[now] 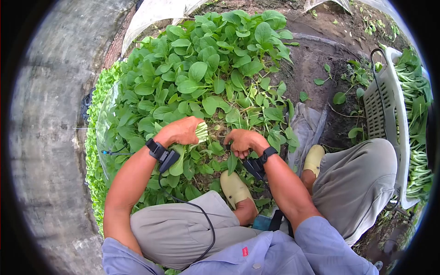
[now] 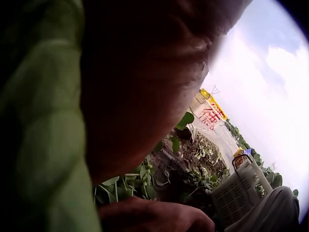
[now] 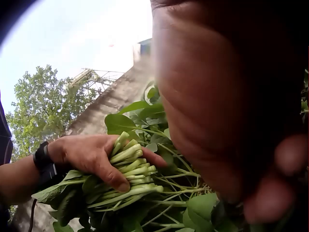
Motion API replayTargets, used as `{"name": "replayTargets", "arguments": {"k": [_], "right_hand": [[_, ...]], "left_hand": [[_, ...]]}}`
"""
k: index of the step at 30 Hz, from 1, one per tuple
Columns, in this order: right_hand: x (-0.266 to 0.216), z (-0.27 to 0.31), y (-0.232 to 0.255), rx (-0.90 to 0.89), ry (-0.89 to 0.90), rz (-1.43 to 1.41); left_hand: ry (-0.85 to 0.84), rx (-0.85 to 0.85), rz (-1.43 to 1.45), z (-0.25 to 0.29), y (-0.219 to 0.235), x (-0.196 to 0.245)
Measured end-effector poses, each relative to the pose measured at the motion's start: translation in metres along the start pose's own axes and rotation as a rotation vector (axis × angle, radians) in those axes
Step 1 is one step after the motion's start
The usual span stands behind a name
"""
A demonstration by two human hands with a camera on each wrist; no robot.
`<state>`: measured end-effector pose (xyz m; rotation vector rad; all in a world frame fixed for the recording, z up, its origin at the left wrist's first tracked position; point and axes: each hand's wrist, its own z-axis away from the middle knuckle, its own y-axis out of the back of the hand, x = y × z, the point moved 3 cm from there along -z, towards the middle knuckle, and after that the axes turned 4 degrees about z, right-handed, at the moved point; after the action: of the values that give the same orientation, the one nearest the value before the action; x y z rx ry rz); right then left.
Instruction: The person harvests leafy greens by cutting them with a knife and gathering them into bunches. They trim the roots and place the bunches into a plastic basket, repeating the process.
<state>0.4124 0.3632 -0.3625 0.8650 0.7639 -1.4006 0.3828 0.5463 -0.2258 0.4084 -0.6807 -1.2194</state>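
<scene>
My left hand (image 1: pixel 184 130) grips a bunch of leafy greens (image 1: pixel 201 132); its pale cut stem ends point toward my right hand. In the right wrist view, the left thumb lies across the stems (image 3: pixel 137 166) and the leaves hang below the palm. Just to the right is my right hand (image 1: pixel 244 140), its fingers curled, low over the growing greens (image 1: pixel 197 71). A small black object (image 1: pixel 228 147) shows at those curled fingers; most of it is hidden, and I cannot tell what it is. The right palm fills much of the right wrist view.
A white plastic basket (image 1: pixel 398 123) full of cut greens stands at the right. Loose leaves (image 1: pixel 339 97) lie on the soil near it. My shoes (image 1: pixel 236 188) are among the plants. A grey paved strip (image 1: pixel 59 114) runs along the left, and grey sheeting (image 1: pixel 302 128) lies ahead.
</scene>
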Motion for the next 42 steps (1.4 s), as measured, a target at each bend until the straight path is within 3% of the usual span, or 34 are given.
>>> {"name": "replayTargets", "arguments": {"k": [2,4,6,8,10,12,14,16,17,19,22,28,30,35,38,40,42], "right_hand": [[0.004,-0.002,0.004,-0.012,0.011,-0.052],[-0.005,0.001,0.016,0.126,0.153,-0.195],[-0.009,-0.006,0.014,0.175,0.206,-0.245],[-0.021,-0.011,0.01,0.35,0.229,-0.211],[-0.025,-0.02,-0.003,0.368,0.202,-0.192],[-0.026,-0.034,-0.014,0.498,0.267,-0.112],[-0.028,-0.04,-0.021,0.505,0.232,-0.069],[-0.018,-0.054,-0.027,0.612,0.342,0.182],[-0.026,-0.044,-0.02,0.607,0.343,0.184],[-0.025,-0.031,-0.01,0.144,0.02,0.08],[-0.02,-0.027,0.001,0.236,0.144,-0.165],[-0.025,-0.052,-0.026,0.375,0.186,-0.142],[-0.024,-0.062,-0.033,0.479,0.227,-0.072],[-0.03,-0.072,-0.044,0.51,0.247,-0.138],[-0.035,-0.065,-0.04,0.447,0.217,-0.126],[-0.032,-0.052,-0.028,0.067,0.041,-0.005],[-0.017,-0.045,-0.011,0.041,0.035,-0.075]], "left_hand": [[0.021,0.058,0.02,-0.007,-0.003,-0.035],[0.166,0.03,-0.093,-0.012,-0.008,-0.06],[0.203,0.01,-0.054,-0.013,-0.015,-0.074],[0.225,0.094,-0.098,-0.009,-0.014,-0.067],[0.221,0.095,-0.066,-0.009,-0.016,-0.067],[0.223,0.094,-0.032,-0.008,-0.019,-0.07],[0.143,0.103,-0.021,-0.01,-0.023,-0.073],[0.158,0.106,-0.001,-0.01,-0.025,-0.076],[0.169,0.098,-0.011,-0.01,-0.026,-0.077],[0.182,0.091,-0.016,-0.008,-0.027,-0.081],[0.209,0.058,0.007,-0.009,-0.025,-0.087],[0.293,-0.067,-0.042,-0.003,-0.025,-0.072],[0.143,0.061,-0.133,-0.011,-0.04,-0.09],[0.393,-0.111,-0.321,0.001,-0.034,-0.067],[0.404,-0.037,-0.277,0.0,-0.034,-0.074],[0.318,-0.141,-0.326,-0.006,-0.035,-0.085],[0.307,-0.162,-0.273,0.002,-0.019,-0.079]]}}
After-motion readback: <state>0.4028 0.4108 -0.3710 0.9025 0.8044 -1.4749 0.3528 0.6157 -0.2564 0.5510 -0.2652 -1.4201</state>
